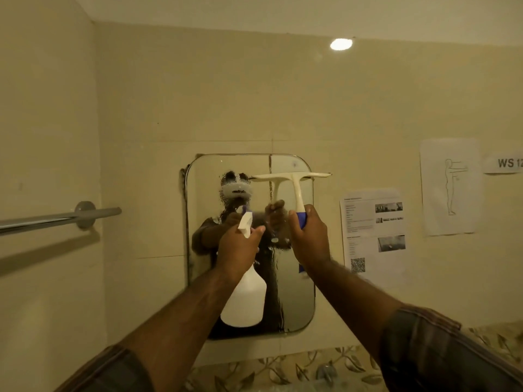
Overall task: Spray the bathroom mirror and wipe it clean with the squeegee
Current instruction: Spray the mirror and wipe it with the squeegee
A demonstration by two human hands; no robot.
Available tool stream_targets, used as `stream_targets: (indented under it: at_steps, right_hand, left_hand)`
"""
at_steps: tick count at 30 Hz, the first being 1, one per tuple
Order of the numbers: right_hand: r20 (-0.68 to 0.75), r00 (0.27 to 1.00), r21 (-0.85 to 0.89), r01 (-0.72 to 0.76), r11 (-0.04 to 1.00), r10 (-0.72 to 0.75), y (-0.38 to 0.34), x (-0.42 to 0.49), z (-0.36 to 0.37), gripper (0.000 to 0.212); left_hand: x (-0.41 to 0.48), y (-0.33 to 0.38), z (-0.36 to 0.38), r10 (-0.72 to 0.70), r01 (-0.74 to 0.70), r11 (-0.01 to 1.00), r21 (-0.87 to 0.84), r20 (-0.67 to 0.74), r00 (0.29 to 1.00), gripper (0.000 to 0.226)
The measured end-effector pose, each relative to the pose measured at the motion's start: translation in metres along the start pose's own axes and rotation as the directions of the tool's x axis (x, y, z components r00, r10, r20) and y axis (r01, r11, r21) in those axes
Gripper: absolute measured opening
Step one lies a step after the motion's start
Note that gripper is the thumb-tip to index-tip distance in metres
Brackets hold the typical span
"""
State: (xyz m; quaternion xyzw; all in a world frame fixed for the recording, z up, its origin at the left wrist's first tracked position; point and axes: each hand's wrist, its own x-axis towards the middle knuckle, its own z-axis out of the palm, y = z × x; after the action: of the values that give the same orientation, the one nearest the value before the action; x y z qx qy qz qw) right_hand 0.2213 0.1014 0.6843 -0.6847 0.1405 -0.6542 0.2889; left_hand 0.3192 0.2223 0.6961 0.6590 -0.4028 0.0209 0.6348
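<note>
The mirror [294, 278] hangs on the tiled wall, wet with streaks. The right hand [310, 236] wraps its grip around the squeegee [294, 182] handle; the handle stands upright, the blade lies level across the mirror's upper right corner. The left hand [237, 247] clasps the neck of the white spray bottle [244, 301], upright before the mirror's middle, nozzle toward the glass.

A white paper label [503, 163] on the tiled wall, at three o'clock from the mirror [294, 278], reads "WS 12", cut by the frame edge. The printed sheet [373, 230] beside the mirror carries a QR code [358, 265]; its text is too small to read.
</note>
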Motion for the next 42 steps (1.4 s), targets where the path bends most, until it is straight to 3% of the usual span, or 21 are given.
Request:
stream_targets:
  at_steps: [3,9,16,19,22,27,30,33,37,42]
  right_hand:
    - [-0.001,1.0,0.016,0.009,1.0,-0.009,-0.009,0.01,0.004,0.01]
    - [0.034,0.999,0.027,-0.006,1.0,0.005,-0.007,0.011,0.008,0.009]
    - [0.033,0.998,0.051,-0.056,0.997,0.054,0.004,0.005,0.011,0.013]
    - [0.087,0.996,0.037,-0.01,0.999,0.007,-0.007,0.015,0.015,0.022]
    - [0.117,0.993,0.023,-0.021,1.0,0.018,-0.022,0.04,0.02,0.038]
    - [0.125,0.986,-0.092,-0.1,0.991,0.111,-0.009,0.043,0.026,0.03]
    - [0.123,0.983,-0.173,-0.116,0.978,0.138,0.028,-0.001,0.025,0.02]
    - [0.103,0.971,-0.293,-0.178,0.939,0.216,0.07,-0.063,0.022,0.024]
    - [0.082,0.903,-0.365,-0.367,0.855,0.423,0.114,-0.148,0.019,0.019]
    - [0.093,0.723,-0.571,-0.524,0.631,0.685,0.153,-0.233,0.003,0.026]
  left_hand:
    - [-0.008,-0.014,-0.002,-0.032,0.034,0.999,-0.018,0.076,0.997,0.022]
    - [-0.039,-0.045,-0.004,0.052,-0.049,0.998,0.038,-0.09,0.995,0.016]
    - [-0.054,-0.082,-0.004,-0.008,0.008,1.0,0.003,-0.057,0.998,0.03]
    - [-0.051,-0.075,-0.006,-0.018,0.008,0.996,-0.092,-0.111,0.994,0.02]
    - [-0.032,-0.052,-0.01,0.047,-0.049,0.997,-0.064,-0.027,0.999,0.02]
    - [-0.01,-0.029,-0.013,0.075,-0.08,0.99,-0.114,-0.055,0.996,0.022]
    - [-0.003,-0.038,-0.011,0.038,-0.048,0.992,-0.116,-0.085,0.996,0.02]
    - [-0.007,-0.056,-0.007,0.035,-0.042,0.996,-0.077,-0.094,0.995,0.016]
    - [-0.013,-0.081,0.0,0.014,-0.018,0.999,-0.037,-0.087,0.996,0.022]
    - [-0.019,-0.098,0.006,-0.015,0.015,1.0,-0.004,-0.098,0.995,0.04]
